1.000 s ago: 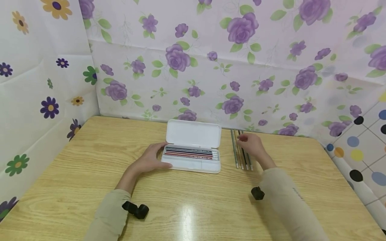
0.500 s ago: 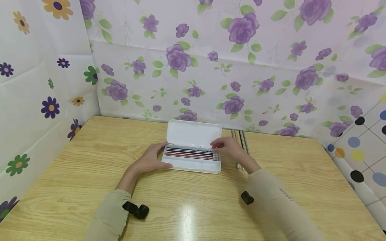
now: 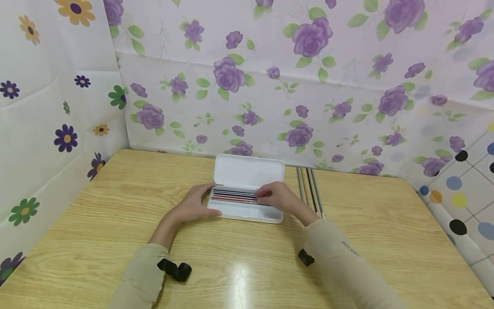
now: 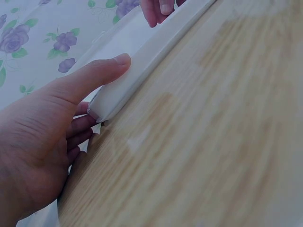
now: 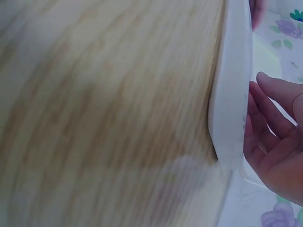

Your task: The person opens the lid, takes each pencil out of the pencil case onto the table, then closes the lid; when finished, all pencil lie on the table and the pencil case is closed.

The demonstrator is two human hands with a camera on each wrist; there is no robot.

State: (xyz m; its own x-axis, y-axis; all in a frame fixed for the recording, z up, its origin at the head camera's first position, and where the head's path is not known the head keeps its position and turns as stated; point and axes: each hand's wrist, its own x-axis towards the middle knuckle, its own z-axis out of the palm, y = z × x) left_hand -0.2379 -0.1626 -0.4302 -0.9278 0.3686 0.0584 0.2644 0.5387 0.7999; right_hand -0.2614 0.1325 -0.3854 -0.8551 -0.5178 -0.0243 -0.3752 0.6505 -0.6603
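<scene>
A white pencil case (image 3: 235, 210) lies on the table with its lid (image 3: 248, 169) raised at the back. Dark and red pencils (image 3: 233, 196) fill its rear compartment. My left hand (image 3: 191, 203) holds the case's left end, the thumb (image 4: 116, 66) over the front edge and the fingers at the back corner. Over the right part of those pencils is my right hand (image 3: 278, 197), fingers bent and fingertips down at them. The hand hides the pencils' right ends. In the right wrist view, the case wall (image 5: 230, 90) hides what lies beneath its fingertips, so a grip cannot be confirmed.
Several loose pencils (image 3: 311, 189) lie side by side on the table right of the case, their near ends partly behind the right wrist. A flowered cloth (image 3: 266, 98) hangs along the table's back edge. The wooden tabletop (image 3: 231, 257) extends in front.
My right hand has moved left from the loose pencils, past the case's right end, to the pencils inside it. My left hand has stayed on the case.
</scene>
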